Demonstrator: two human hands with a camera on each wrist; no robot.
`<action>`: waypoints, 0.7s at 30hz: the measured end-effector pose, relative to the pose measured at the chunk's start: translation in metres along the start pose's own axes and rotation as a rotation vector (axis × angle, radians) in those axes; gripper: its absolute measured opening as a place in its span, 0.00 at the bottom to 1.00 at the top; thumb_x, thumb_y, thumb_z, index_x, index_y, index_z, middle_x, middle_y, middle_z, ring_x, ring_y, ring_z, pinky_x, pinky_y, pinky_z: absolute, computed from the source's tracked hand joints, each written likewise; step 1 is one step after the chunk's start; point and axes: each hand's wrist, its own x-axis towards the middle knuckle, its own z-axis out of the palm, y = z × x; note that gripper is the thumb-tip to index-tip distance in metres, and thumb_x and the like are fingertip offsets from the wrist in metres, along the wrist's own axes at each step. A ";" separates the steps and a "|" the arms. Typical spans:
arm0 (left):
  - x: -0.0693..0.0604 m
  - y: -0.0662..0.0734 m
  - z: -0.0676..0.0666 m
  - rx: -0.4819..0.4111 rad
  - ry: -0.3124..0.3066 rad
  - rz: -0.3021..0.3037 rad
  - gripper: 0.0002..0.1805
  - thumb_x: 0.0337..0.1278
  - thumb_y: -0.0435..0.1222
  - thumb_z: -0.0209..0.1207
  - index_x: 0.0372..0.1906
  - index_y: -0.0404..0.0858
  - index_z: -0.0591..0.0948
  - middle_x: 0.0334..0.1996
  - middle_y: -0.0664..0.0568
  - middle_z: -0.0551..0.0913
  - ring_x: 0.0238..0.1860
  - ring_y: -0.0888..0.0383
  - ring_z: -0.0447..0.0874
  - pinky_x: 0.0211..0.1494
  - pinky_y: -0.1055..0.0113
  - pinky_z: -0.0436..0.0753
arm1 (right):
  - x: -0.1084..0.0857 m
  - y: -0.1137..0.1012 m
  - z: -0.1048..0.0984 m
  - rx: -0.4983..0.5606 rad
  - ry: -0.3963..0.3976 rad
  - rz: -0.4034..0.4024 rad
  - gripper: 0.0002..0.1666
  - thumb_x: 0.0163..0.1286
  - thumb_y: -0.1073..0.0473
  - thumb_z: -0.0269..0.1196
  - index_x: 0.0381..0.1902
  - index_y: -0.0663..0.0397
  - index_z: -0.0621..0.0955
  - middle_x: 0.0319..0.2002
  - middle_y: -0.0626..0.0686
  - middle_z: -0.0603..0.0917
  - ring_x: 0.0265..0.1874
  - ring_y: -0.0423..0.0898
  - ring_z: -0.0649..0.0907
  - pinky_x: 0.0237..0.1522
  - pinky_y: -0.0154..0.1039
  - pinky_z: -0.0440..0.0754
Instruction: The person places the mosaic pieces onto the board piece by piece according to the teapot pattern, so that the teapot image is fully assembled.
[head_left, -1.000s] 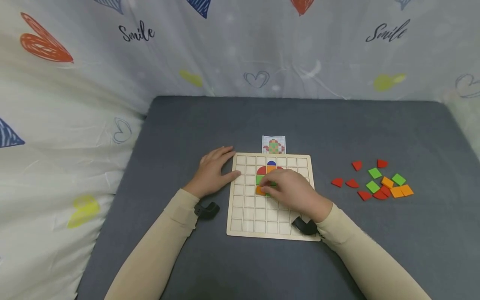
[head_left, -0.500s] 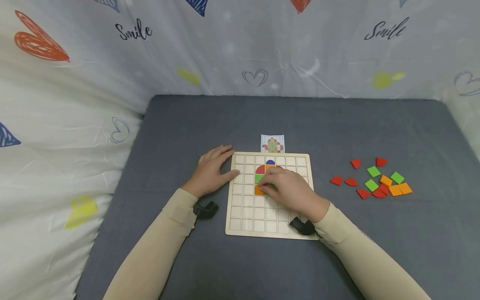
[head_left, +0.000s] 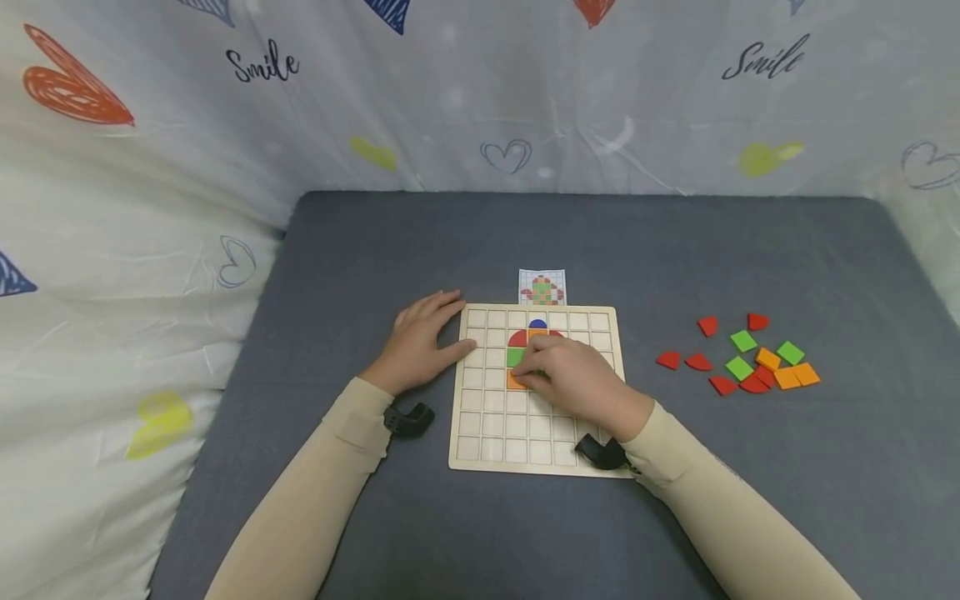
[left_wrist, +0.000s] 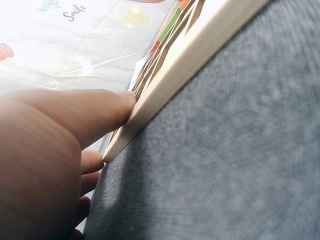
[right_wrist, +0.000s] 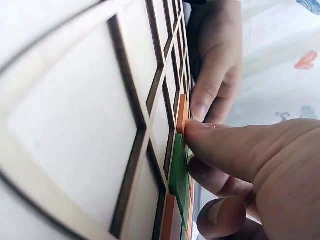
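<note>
A wooden grid board lies on the table with blue, red, green and orange pieces in its cells. Thumb and fingers of my left hand are spread against the board's left edge; the left wrist view shows the thumb tip on the wooden rim. My right hand is over the board, its thumb and curled fingers at an orange tile. In the right wrist view the thumb touches this orange tile, beside a green tile. The right hand covers some pieces.
A small patterned card lies at the board's far edge. Loose red, green and orange pieces are scattered on the grey table to the right. A printed curtain hangs behind and at the left.
The head view has shifted slightly, moving the whole scene a little left. Both hands keep nearly the same places on the board.
</note>
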 end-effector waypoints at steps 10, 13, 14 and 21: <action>-0.001 -0.004 -0.001 -0.004 0.012 -0.003 0.39 0.71 0.55 0.63 0.79 0.41 0.70 0.81 0.48 0.63 0.84 0.47 0.52 0.81 0.40 0.53 | -0.006 0.008 -0.012 0.044 0.082 -0.039 0.05 0.66 0.59 0.76 0.40 0.46 0.94 0.28 0.37 0.76 0.24 0.34 0.72 0.27 0.34 0.73; -0.001 -0.004 -0.001 -0.007 0.008 -0.001 0.40 0.72 0.55 0.63 0.80 0.41 0.69 0.82 0.48 0.62 0.84 0.46 0.51 0.82 0.40 0.52 | -0.010 0.014 -0.020 0.045 0.085 0.004 0.05 0.67 0.60 0.76 0.41 0.48 0.94 0.27 0.37 0.76 0.23 0.34 0.71 0.26 0.34 0.72; -0.001 -0.004 -0.001 -0.005 0.006 0.000 0.40 0.72 0.55 0.63 0.80 0.41 0.69 0.82 0.48 0.62 0.84 0.46 0.51 0.82 0.40 0.52 | -0.012 0.016 -0.022 0.047 0.089 0.018 0.05 0.67 0.60 0.75 0.41 0.48 0.94 0.27 0.38 0.78 0.24 0.35 0.72 0.27 0.34 0.73; 0.000 -0.003 0.001 0.005 0.002 0.006 0.39 0.72 0.55 0.62 0.80 0.41 0.69 0.82 0.47 0.62 0.84 0.45 0.52 0.82 0.39 0.53 | -0.030 0.032 -0.036 0.024 0.113 0.143 0.05 0.70 0.60 0.71 0.42 0.48 0.92 0.27 0.40 0.80 0.26 0.39 0.74 0.29 0.37 0.73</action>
